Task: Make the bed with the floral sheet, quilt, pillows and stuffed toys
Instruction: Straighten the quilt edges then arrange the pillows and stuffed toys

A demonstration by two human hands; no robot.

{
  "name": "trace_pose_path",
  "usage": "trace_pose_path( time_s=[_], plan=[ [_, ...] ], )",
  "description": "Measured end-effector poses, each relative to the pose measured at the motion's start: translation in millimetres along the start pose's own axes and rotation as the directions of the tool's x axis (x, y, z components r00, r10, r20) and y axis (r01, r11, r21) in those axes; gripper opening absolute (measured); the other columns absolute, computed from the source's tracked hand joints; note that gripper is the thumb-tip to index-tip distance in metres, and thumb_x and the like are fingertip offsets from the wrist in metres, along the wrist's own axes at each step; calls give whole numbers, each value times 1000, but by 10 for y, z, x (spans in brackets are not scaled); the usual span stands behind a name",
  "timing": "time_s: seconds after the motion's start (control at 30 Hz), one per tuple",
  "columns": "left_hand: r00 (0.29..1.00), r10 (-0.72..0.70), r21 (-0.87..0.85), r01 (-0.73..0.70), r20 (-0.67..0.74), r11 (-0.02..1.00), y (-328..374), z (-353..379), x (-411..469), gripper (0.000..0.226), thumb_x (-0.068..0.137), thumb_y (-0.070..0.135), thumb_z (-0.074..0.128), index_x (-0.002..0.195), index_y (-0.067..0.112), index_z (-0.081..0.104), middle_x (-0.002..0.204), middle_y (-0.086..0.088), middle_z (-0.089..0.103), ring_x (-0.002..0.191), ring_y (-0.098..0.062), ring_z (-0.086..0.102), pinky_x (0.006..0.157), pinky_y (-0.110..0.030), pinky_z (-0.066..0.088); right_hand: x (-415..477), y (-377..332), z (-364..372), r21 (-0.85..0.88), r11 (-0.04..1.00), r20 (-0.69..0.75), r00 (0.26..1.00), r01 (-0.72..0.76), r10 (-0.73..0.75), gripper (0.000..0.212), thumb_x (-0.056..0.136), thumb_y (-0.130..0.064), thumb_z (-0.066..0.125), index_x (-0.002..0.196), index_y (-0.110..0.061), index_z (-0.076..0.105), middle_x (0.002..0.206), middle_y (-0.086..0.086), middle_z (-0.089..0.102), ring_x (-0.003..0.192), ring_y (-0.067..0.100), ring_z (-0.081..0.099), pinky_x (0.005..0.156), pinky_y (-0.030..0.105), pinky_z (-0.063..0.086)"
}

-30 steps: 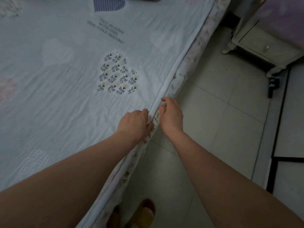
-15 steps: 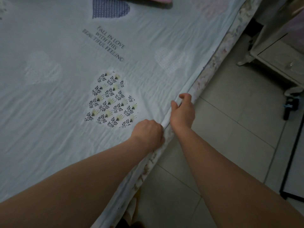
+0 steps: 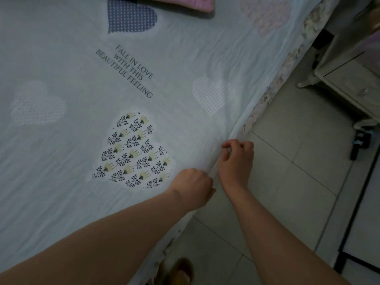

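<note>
A pale blue quilt [image 3: 82,140] printed with hearts and lettering lies spread flat over the bed. Its right edge runs diagonally along the bedside. My left hand [image 3: 193,187] grips that edge with curled fingers. Just beyond it, my right hand [image 3: 236,159] pinches the same edge a little farther up the bed. Under the quilt's edge the floral sheet [image 3: 273,91] shows along the mattress side. The corner of a pink pillow [image 3: 185,3] lies at the top of the bed.
Light floor tiles [image 3: 298,182] run along the right of the bed. A white bedside cabinet [image 3: 349,83] stands at the upper right, with a small dark object [image 3: 359,140] on the floor beside it. My slippered foot [image 3: 181,272] is at the bottom edge.
Both hands have shifted along the quilt's edge toward the head of the bed, right hand leading. The view has moved the same way, bringing the pink pillow into sight.
</note>
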State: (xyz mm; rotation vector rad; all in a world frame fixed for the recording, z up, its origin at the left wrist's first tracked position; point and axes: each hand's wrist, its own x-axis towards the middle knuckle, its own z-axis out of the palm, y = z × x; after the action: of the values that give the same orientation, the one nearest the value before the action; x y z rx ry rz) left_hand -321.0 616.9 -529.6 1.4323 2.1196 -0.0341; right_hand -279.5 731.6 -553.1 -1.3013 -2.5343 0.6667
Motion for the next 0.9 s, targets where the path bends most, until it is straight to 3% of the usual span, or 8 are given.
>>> trace_pose_path(
  time_s=[0.2, 0.5, 0.63, 0.73, 0.8, 0.9],
  plan=[
    [966, -160, -80, 147, -204, 986, -131, -347, 419, 33, 99, 43, 38, 104, 18, 59, 102, -8, 67, 92, -33, 63, 66, -33, 36, 579, -44, -142, 59, 998, 40, 999, 33, -35, 13, 83, -7, 62, 94, -10, 68, 96, 15, 58, 92, 34, 57, 84, 39, 43],
    [940, -259, -69, 250, -221, 966, -60, -861, 1238, 42, 96, 51, 45, 113, 13, 53, 110, -14, 63, 100, -35, 61, 70, -33, 35, 1560, -9, -164, 61, 996, 131, 990, -68, 59, 21, 89, -12, 64, 110, -12, 64, 116, 18, 52, 109, 31, 50, 87, 21, 30],
    [924, -331, -42, 329, -193, 943, 33, -1015, 1593, 34, 99, 40, 44, 115, 13, 56, 110, -13, 64, 100, -32, 61, 69, -33, 35, 1969, 81, -205, 87, 993, 156, 986, -80, 66, 28, 93, -15, 59, 121, -16, 58, 122, 16, 49, 110, 27, 50, 82, 19, 29],
    [915, -369, -14, 372, -162, 928, 57, -1099, 1799, 28, 98, 30, 43, 114, 15, 62, 109, -10, 65, 100, -30, 62, 68, -32, 36, 2218, 117, -201, 87, 992, 179, 981, -87, 70, 19, 95, -16, 57, 114, -16, 58, 118, 12, 55, 107, 26, 53, 71, 17, 24],
    [914, -385, -20, 386, -126, 922, 97, -1118, 1906, 27, 98, 28, 43, 111, 18, 65, 107, -9, 67, 99, -30, 63, 68, -31, 38, 2352, 185, -189, 100, 994, 190, 981, -50, 31, 12, 94, -14, 57, 107, -14, 60, 111, 9, 62, 105, 26, 56, 72, 19, 27],
    [905, -415, -66, 410, -98, 910, 100, -1098, 1914, 32, 97, 38, 43, 109, 20, 66, 107, -9, 67, 99, -31, 63, 69, -31, 37, 2375, 272, -226, 131, 991, 207, 978, -38, 10, 9, 94, -12, 57, 99, -14, 63, 101, 6, 67, 98, 25, 59, 71, 22, 31]
  ],
)
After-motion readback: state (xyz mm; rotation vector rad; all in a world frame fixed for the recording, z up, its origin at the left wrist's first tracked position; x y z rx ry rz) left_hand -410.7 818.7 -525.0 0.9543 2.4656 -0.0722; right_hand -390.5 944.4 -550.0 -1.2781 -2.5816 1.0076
